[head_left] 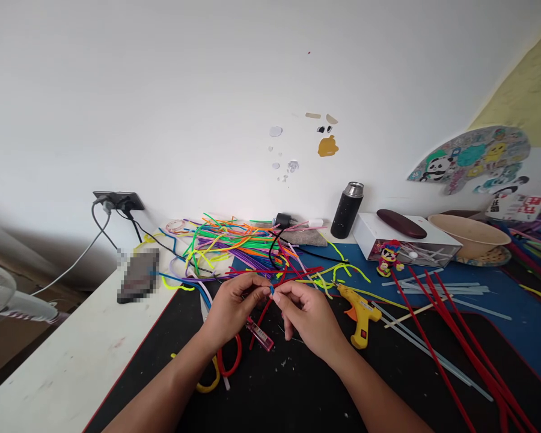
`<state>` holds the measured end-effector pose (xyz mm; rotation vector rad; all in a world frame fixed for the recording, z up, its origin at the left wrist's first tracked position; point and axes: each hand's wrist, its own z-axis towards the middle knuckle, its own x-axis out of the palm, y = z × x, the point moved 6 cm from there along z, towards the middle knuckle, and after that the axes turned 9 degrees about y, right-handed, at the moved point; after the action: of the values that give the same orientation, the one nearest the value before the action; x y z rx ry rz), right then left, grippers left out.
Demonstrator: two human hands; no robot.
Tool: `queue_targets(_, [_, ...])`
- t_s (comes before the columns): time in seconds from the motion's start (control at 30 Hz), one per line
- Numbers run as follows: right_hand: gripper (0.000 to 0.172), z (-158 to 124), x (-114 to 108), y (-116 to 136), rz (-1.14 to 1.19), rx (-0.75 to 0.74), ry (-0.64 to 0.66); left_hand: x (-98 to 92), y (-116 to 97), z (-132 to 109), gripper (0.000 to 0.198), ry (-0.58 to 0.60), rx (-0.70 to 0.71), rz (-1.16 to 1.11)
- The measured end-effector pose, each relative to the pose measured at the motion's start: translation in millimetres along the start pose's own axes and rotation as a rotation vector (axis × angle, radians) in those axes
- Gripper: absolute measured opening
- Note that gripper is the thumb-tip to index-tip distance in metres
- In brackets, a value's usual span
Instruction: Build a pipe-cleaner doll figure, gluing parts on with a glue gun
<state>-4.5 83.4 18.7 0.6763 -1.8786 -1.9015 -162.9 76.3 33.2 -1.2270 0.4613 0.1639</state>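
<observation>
Close together over the black mat [270, 397], my left hand [229, 310] and my right hand [313, 322] pinch a small blue piece of pipe cleaner [272, 290] between thumbs and forefingers. Most of that piece is hidden by the fingertips. Just below my left hand lies a small pinkish-red case with a label [260, 335]. A red pipe cleaner loop [231, 370] and a yellow curved one [211, 385] lie under my left forearm. To the right of my right hand, a yellow glue gun [361, 313] rests on its side.
Behind my hands spreads a heap of coloured pipe cleaners [238, 240]. A black flask [347, 210], a white box [365, 234] and a small figurine [389, 258] stand at the back right. Clear glue sticks [460, 288] and long red pipe cleaners [460, 337] lie right. A fan [9, 294] is left.
</observation>
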Motion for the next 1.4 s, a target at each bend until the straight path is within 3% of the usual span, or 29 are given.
queue_targets(0.37, [0.027, 0.6, 0.9, 2.2, 0.025, 0.010, 0.000, -2.1, -14.9, -1.3, 0.012, -0.028, 0.127, 0.140])
queue_targets(0.7, [0.027, -0.3, 2.5, -1.8, -0.003, 0.022, 0.005, -4.7, -10.9, -2.9, 0.020, 0.011, 0.204, 0.274])
queue_targets(0.83, [0.026, 0.7, 1.4, -2.1, 0.011, 0.017, 0.003, -5.3, -7.0, -0.7, 0.016, 0.019, 0.126, 0.143])
queue_targets(1.03, [0.026, 1.6, 0.4, -0.2, 0.013, 0.018, -0.002, -13.0, 3.5, 4.4, 0.024, -0.054, -0.095, -0.268])
queue_targets(1.4, [0.019, -0.3, 2.8, -4.8, -0.147, 0.030, 0.013, -2.7, -0.8, 3.5, 0.027, 0.150, -0.096, -0.232])
